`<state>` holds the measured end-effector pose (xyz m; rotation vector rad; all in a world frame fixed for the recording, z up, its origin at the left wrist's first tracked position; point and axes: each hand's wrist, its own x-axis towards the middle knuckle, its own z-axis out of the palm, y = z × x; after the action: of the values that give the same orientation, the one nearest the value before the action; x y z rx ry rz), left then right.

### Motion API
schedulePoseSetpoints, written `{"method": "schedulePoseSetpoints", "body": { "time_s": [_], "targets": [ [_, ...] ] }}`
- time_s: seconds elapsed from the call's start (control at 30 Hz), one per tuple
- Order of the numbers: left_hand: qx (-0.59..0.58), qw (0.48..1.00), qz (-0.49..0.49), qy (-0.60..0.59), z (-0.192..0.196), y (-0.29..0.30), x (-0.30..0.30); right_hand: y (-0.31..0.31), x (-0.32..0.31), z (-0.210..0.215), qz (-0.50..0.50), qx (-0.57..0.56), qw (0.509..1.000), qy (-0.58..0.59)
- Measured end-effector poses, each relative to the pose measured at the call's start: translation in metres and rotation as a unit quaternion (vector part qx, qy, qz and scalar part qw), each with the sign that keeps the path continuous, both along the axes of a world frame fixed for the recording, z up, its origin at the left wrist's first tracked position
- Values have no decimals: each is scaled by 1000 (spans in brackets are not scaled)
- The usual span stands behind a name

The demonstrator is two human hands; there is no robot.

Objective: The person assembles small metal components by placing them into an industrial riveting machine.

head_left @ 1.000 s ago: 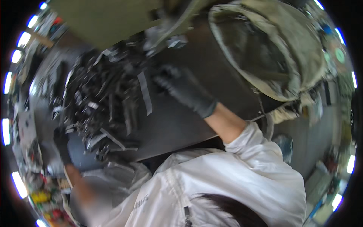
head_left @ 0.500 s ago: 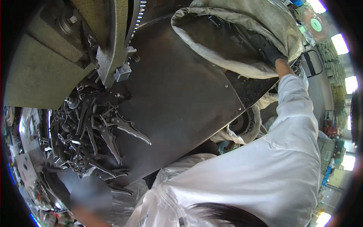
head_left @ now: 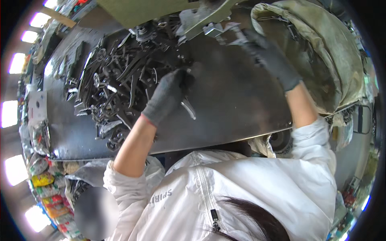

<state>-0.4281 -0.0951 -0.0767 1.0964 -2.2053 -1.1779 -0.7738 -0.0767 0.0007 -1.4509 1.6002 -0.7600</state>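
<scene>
My left hand (head_left: pixel 165 96), in a dark grey glove, is closed over the tabletop beside the pile. Below its curled fingers sticks out the bright curved end of a metal tool handle (head_left: pixel 188 108); the rest is covered by the hand. My right hand (head_left: pixel 271 60), also gloved, reaches toward the machine's small metal block (head_left: pixel 213 30). Its fingers are smeared by motion, and a pale blurred shape lies at their tips. A heap of dark metal tool parts (head_left: pixel 120 76), many with curved handles, spreads to the left of my left hand.
The heavy machine frame (head_left: pixel 148 10) overhangs the far side of the dark metal table (head_left: pixel 225 104). A large pale fabric sack (head_left: pixel 339 52) lies open at the right, with dark metal parts inside. Coloured bags (head_left: pixel 50 188) are stacked at the lower left.
My right hand has come out of the sack and moved left to the machine's block. My left hand has come into view over the table, holding a handle. The view has turned left.
</scene>
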Motion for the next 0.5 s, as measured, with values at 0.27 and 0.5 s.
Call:
{"method": "schedulePoseSetpoints", "body": {
  "time_s": [0.27,0.5],
  "targets": [
    [186,971,124,87,31,-9,20,-18,102,-48,-75,26,906,-417],
    [211,963,130,104,33,-35,3,-21,146,-49,-26,-49,967,-248]
  ]
}}
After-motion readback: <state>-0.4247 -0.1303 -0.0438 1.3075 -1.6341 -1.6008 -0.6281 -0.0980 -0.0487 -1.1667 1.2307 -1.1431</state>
